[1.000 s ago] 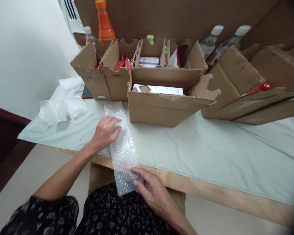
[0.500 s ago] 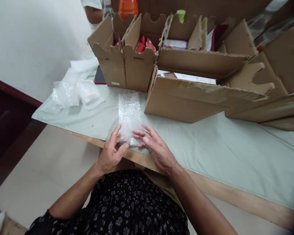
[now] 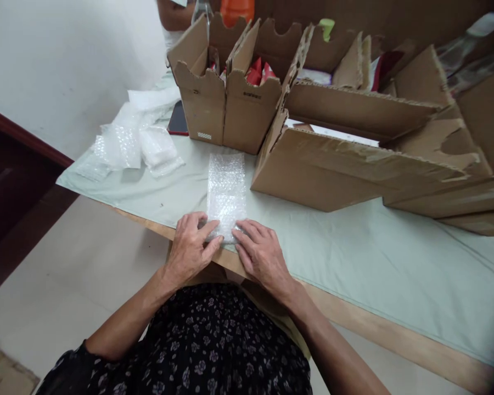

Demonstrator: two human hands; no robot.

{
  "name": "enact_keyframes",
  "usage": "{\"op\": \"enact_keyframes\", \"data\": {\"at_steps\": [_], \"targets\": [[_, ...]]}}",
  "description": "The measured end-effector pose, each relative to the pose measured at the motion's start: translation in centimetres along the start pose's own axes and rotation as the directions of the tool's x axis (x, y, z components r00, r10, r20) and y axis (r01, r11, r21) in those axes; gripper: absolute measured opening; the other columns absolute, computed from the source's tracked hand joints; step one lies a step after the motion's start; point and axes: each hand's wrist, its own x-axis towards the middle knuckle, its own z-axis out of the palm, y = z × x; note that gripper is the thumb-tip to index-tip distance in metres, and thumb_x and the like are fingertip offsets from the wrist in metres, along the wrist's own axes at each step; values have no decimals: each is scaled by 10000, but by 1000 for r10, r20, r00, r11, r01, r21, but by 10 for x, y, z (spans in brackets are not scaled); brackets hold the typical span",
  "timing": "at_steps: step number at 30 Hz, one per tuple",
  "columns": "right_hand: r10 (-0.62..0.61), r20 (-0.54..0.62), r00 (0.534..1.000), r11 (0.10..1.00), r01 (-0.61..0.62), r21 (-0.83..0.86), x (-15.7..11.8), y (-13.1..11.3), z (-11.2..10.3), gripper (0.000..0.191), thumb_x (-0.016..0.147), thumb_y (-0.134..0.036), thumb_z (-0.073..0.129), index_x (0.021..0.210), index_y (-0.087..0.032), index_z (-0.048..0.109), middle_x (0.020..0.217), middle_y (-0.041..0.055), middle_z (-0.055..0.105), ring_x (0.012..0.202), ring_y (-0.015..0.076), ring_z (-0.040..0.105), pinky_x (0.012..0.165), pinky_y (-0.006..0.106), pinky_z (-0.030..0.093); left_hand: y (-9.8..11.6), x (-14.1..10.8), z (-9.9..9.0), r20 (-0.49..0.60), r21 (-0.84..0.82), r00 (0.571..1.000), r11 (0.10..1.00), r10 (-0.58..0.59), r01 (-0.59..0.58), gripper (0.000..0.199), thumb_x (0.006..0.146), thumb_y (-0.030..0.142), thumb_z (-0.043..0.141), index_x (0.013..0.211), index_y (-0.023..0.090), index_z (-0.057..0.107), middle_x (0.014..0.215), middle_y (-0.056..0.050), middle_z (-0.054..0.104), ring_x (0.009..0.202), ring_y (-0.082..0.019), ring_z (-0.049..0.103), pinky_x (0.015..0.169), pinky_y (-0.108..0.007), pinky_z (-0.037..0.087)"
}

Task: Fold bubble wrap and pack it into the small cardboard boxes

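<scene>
A strip of clear bubble wrap (image 3: 227,181) lies on the pale green cloth, its near end folded over at the table's front edge. My left hand (image 3: 193,238) is at the lower left corner of the wrap, thumb and fingertips closed on its edge. At the lower right corner, my right hand (image 3: 261,249) holds the near end, fingers on top and thumb low beside it. Whether anything lies inside the fold cannot be made out.
Bubble wrap pouches (image 3: 160,147) are piled at the left beside a dark phone (image 3: 178,119). Cardboard boxes (image 3: 247,118) with red packets stand behind, and a long cardboard box (image 3: 333,164) at the right. A person's arm (image 3: 175,15) shows at the back.
My right hand has come down onto the near right corner of the wrap, and my left fingers have closed in on the left corner. The whole view has shifted slightly.
</scene>
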Motion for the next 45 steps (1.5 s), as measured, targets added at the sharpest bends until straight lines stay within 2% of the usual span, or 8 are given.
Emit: {"op": "enact_keyframes", "data": {"at_steps": [4, 11, 17, 23, 30, 36, 40, 45], "targets": [[-36, -36, 999, 999, 35, -24, 3, -1, -2, 253, 1036, -144, 520, 1110, -202, 755, 1205, 95, 782, 1141, 253, 689, 936, 422, 520, 2, -8, -7, -38, -1, 995, 996, 92, -92, 358, 923, 302, 740, 1248, 153, 720, 1551, -239, 493, 1400, -422, 488, 1118, -604, 446], [100, 33, 994, 965, -105, 242, -3, -5, -20, 236, 1065, -271, 530, 1128, -217, 751, 1040, 55, 809, 894, 201, 733, 844, 361, 553, 6, -15, -15, -9, -292, 999, 955, 42, -43, 239, 979, 160, 613, 1204, 172, 692, 1002, -68, 780, 974, -226, 707, 985, -435, 548], [22, -307, 951, 1000, -23, 2, -13, -16, -21, 163, 1016, -226, 612, 1153, -196, 695, 1097, 95, 763, 992, 226, 691, 846, 367, 533, 3, -6, -9, 71, -289, 987, 943, -147, 162, 417, 983, 229, 590, 1390, 138, 623, 1030, -86, 763, 906, -210, 706, 839, -353, 593], [-65, -58, 996, 994, 60, -96, -4, -15, -4, 256, 1003, -167, 585, 1239, -178, 683, 1275, 123, 743, 1169, 278, 658, 927, 421, 509, 1, -2, -2, -59, -169, 995, 983, -82, 71, 307, 1001, 207, 580, 1289, 158, 675, 1150, -130, 712, 1061, -252, 687, 952, -415, 583], [72, 94, 993, 977, -89, 193, -9, -11, -24, 229, 1055, -246, 561, 1233, -230, 703, 1111, 33, 799, 987, 205, 706, 933, 392, 517, 0, -13, -22, -20, -257, 991, 957, 136, -137, 187, 980, 207, 661, 1161, 178, 698, 1115, -102, 750, 1117, -263, 663, 985, -450, 550], [59, -191, 980, 998, -65, -26, -14, -16, -27, 257, 1028, -245, 571, 1262, -195, 665, 1256, 132, 722, 1103, 267, 654, 910, 424, 511, -11, 10, -2, 27, -219, 1000, 976, -11, 17, 220, 1001, 251, 620, 1175, 168, 726, 966, -79, 775, 887, -230, 681, 840, -399, 553], [-12, -23, 1000, 995, 9, -101, 1, -12, -15, 303, 974, -175, 602, 1269, -201, 664, 1353, 145, 691, 1235, 303, 613, 960, 454, 502, -13, 29, 11, 20, -142, 996, 986, -91, 93, 243, 986, 284, 624, 1154, 153, 740, 1018, -112, 756, 950, -260, 675, 910, -448, 557], [138, -17, 990, 989, -137, 54, 8, 3, -6, 291, 1008, -183, 555, 1264, -211, 692, 1241, 112, 764, 1118, 272, 685, 933, 447, 517, 5, 10, -7, -83, -429, 932, 857, -353, 286, 326, 958, 329, 663, 1240, 168, 700, 1104, -95, 724, 972, -204, 691, 904, -372, 594]]}}
